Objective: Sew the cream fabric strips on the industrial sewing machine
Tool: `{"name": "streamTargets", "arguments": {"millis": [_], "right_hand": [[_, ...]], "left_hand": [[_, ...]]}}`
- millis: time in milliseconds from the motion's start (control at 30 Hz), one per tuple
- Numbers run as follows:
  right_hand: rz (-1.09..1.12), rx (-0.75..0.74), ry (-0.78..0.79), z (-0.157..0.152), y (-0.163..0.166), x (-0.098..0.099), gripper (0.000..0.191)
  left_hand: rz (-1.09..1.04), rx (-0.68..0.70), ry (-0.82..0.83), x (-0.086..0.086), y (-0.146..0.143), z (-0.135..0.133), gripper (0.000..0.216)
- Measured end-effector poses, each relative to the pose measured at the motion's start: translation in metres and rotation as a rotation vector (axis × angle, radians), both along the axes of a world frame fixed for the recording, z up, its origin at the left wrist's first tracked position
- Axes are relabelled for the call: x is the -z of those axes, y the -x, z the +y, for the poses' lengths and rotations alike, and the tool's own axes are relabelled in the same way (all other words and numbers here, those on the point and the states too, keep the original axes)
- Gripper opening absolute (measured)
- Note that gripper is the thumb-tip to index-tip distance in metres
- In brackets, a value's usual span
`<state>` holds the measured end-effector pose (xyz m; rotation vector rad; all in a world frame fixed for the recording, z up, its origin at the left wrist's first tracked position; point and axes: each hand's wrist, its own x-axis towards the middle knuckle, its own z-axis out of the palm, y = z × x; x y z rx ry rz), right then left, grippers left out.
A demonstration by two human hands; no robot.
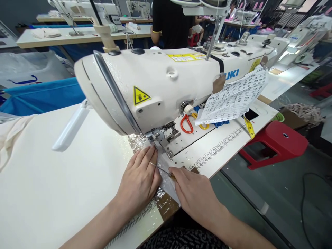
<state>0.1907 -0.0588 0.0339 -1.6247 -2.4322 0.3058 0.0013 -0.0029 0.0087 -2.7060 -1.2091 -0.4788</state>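
Observation:
A white industrial sewing machine [158, 79] stands before me. Under its presser foot runs a narrow white fabric strip [166, 169]. My left hand [140, 173] lies flat over the strip's left side, fingers together and fingertips close to the foot; the fabric beneath the palm is hidden. My right hand [195, 193] is closed around an awl [170, 174], with only a bit of its brownish handle showing. The awl's thin metal shaft points left, and its tip reaches the left index finger. The right hand's lower edge is beside the strip.
Red-handled scissors [187, 124] lie behind the needle area. A handwritten sheet [233, 95] hangs on the machine, near a yellow tape measure [249, 127]. A red stool [277, 141] stands right of the table. Cream fabric [11, 135] lies far left. A person in black [171, 26] is beyond the machine.

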Motion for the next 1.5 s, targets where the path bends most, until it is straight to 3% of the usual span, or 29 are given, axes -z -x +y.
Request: {"name": "streamTargets", "arguments": {"millis": [367,567,767,1067,1267,1500], "right_hand": [[-0.027,0.011,0.056,0.012,0.011,0.000,0.033],[-0.016,0.044,0.069,0.019,0.016,0.001,0.035],[0.103,0.054,0.070,0.013,0.016,0.002,0.036],[0.188,0.030,-0.055,0.005,0.014,0.007,0.034],[0.247,0.025,-0.037,-0.002,0.002,0.005,0.035],[0.446,0.150,0.023,-0.006,-0.027,0.008,0.029]], "left_hand": [[-0.012,-0.018,-0.021,-0.003,0.004,0.005,0.045],[0.020,-0.094,-0.078,-0.004,0.007,0.014,0.039],[0.104,-0.096,-0.139,-0.007,0.017,0.023,0.039],[0.022,-0.019,-0.060,-0.007,-0.001,0.002,0.038],[0.061,-0.038,-0.063,-0.007,0.000,0.003,0.039],[0.061,-0.051,-0.088,-0.007,-0.004,0.001,0.045]]}}
